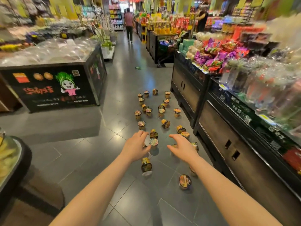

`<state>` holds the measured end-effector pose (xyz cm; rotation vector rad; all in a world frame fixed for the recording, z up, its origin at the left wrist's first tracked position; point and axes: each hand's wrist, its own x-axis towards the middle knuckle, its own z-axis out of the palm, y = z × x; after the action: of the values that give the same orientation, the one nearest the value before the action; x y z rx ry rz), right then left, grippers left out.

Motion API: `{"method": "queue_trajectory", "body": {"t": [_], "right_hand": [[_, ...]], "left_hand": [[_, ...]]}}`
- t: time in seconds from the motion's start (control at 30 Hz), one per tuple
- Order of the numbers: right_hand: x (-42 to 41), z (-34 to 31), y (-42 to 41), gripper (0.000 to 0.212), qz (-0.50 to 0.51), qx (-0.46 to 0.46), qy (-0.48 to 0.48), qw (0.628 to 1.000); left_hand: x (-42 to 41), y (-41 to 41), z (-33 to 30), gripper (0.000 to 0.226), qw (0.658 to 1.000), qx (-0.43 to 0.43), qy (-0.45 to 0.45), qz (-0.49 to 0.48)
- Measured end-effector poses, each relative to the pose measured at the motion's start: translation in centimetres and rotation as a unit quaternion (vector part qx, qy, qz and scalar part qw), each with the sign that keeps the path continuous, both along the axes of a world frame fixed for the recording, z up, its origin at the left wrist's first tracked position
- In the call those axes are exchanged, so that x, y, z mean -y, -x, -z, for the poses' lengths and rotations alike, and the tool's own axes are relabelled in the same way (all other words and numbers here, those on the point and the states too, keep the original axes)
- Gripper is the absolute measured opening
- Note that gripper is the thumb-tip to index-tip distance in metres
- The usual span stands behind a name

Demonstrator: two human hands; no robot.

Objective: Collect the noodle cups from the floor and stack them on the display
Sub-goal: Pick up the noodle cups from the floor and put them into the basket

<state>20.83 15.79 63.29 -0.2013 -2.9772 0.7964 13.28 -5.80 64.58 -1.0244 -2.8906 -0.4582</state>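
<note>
Judging by how things lie, the job has barely begun: the noodle cups [161, 110] are scattered over the grey tiled floor [78, 149] of the aisle, and no cup can be made out stacked on the dark display [228, 121] along the right, whose top carries snack bags and clear packets. Both arms reach forward over the near part of the scatter. The left hand [136, 146] has its grip loosely spread with nothing in it, hovering just beside an upright cup with a pale foil lid [153, 142]; the right hand [183, 148] is likewise spread and empty, above cups near the foot of the display. Everything is left to do: gather each cup and stack it. The cups are small, yellow-and-dark tubs with printed lids; many stand upright, several lie tipped on their sides, such as the one between the forearms [146, 164] and another nearest, to the right [184, 181]. They run from near to midway down the aisle.
</note>
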Motion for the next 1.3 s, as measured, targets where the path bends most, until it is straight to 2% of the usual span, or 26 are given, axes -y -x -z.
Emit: {"method": "queue_trajectory", "body": {"t": [0.17, 0.47, 0.9, 1.13, 1.3], "right_hand": [[-3.5, 2.7, 6.2, 0.055, 0.023, 0.022, 0.002, 0.999], [-11.9, 7.7, 16.2, 0.053, 0.147, 0.052, 0.049, 0.987], [-26.8, 18.7, 17.9, 0.06, 0.322, 0.137, 0.112, 0.93], [-34.1, 28.2, 19.4, 0.062, 0.379, 0.205, 0.189, 0.883], [-37.7, 37.5, 20.8, 0.072, 0.397, 0.242, 0.21, 0.86]], "left_hand": [[-3.9, 7.6, 2.7, 0.053, 0.999, 0.017, 0.018, 0.032], [-15.3, 23.7, 6.5, 0.049, 0.989, 0.065, 0.026, 0.13], [-35.4, 32.8, 18.0, 0.05, 0.947, 0.148, 0.073, 0.275], [-43.6, 38.6, 27.3, 0.047, 0.943, 0.19, 0.107, 0.252], [-47.9, 40.4, 37.4, 0.045, 0.945, 0.256, 0.094, 0.179]]}}
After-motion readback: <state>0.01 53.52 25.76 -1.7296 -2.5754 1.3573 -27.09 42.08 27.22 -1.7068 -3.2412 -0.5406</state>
